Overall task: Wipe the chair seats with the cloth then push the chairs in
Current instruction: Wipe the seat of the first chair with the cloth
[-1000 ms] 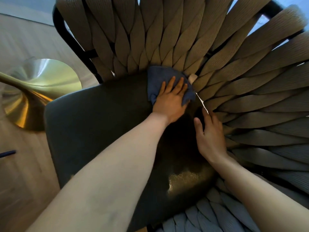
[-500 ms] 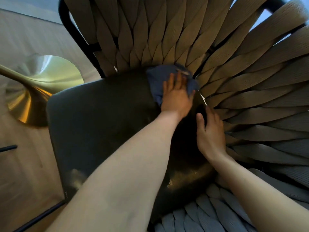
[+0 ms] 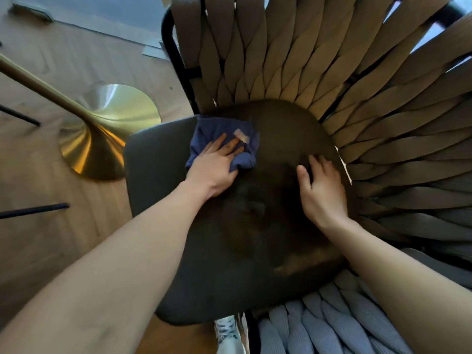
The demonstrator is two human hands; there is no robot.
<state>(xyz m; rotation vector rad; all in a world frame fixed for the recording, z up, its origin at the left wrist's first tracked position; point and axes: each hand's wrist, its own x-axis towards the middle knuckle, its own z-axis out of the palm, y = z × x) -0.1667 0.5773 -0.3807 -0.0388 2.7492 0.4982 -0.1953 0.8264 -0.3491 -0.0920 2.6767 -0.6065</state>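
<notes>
Wood-grain flooring fills the left half of the frame, with a white sneaker just visible at the bottom edge, beneath the front rim of the seat.

Nearest, two bare forearms reach in from the lower corners onto the dark grey padded chair seat, which occupies the centre. Right of centre, the right hand lies flat on the seat with its fingers straight, holding nothing; it looks placed there to steady the chair against the wiping. Left of centre and a little further up, the left hand presses the crumpled blue cloth against the seat near its upper left edge, fingers stretched out over the fabric rather than curled round it, probably to spread pressure for a sweep. A small pale tag shows on the cloth; any writing on it is too blurred to read.

Beyond, the wide woven tan straps of the chair back fan across the top and right on a black frame. At upper left, a brass flared table base stands on the floor.
</notes>
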